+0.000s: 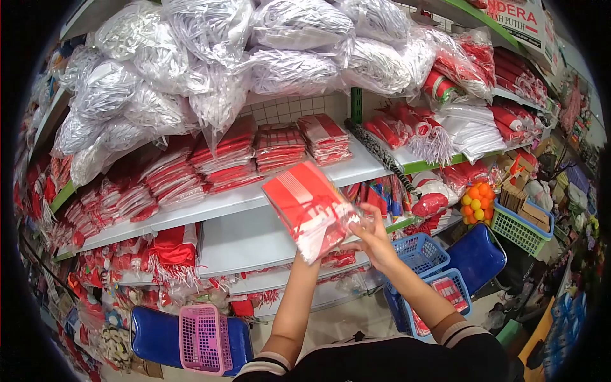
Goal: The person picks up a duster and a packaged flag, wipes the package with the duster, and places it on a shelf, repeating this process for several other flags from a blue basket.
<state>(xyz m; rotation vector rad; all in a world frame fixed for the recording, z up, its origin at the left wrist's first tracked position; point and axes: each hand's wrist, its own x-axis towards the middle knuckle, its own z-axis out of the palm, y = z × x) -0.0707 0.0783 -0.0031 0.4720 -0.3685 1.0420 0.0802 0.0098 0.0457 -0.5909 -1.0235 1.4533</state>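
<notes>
A stack of clear plastic packets (305, 204) with folded red and white cloth is held up in front of the shelf. My right hand (374, 242) is closed on the right end of the stack, its thumb and fingers at the crinkled plastic. From below, my left hand (305, 263) reaches under the stack and bears it; its fingers are hidden behind the packets. Just beyond the stack, similar red and white packets (324, 137) lie in piles on the white shelf (235, 205).
Bags of white strips (296, 70) fill the upper shelf. A pink basket (205, 337) stands on a blue chair (153, 337) at lower left. To the right are blue baskets (420, 253), another blue chair (477, 254) and a green basket (519, 232).
</notes>
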